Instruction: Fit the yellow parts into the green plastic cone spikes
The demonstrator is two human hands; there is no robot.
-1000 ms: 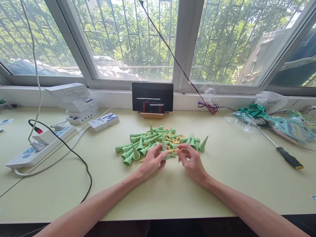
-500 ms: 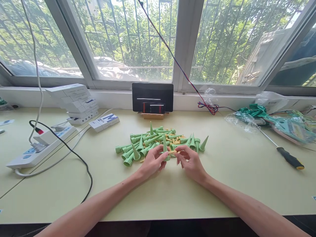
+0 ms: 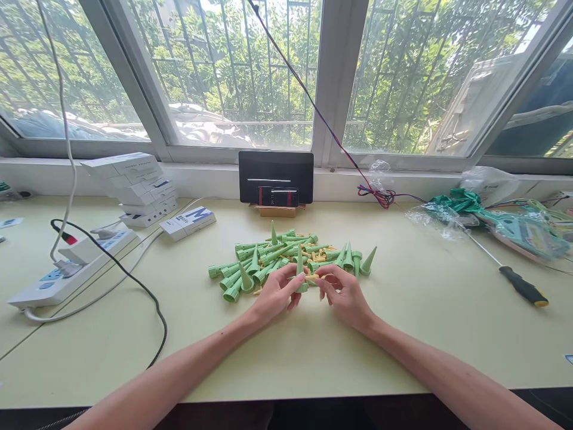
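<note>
Between the thumb and fingers of my left hand (image 3: 276, 292) is a green plastic spike (image 3: 300, 269), held upright with its point up. My right hand (image 3: 344, 292) pinches a small yellow peg (image 3: 311, 278), whose other end meets the side of the spike near my left fingertips. Whether the peg sits inside a hole there is too small to tell. Just beyond both hands lies a heap of similar green spikes (image 3: 230, 292), some standing and some on their sides. Loose yellow pegs (image 3: 320, 257) are scattered among them.
A phone (image 3: 278, 196) and a dark tablet (image 3: 275, 170) stand behind the heap. White boxes (image 3: 141, 185) and a power strip (image 3: 80, 269) with cables occupy the left. To the right lie a screwdriver (image 3: 521, 285) and plastic bags (image 3: 461, 203).
Both hands keep their hold on the spike and the peg, almost unmoved. The peg shows slightly shorter between them. The whole view has shifted a little.
</note>
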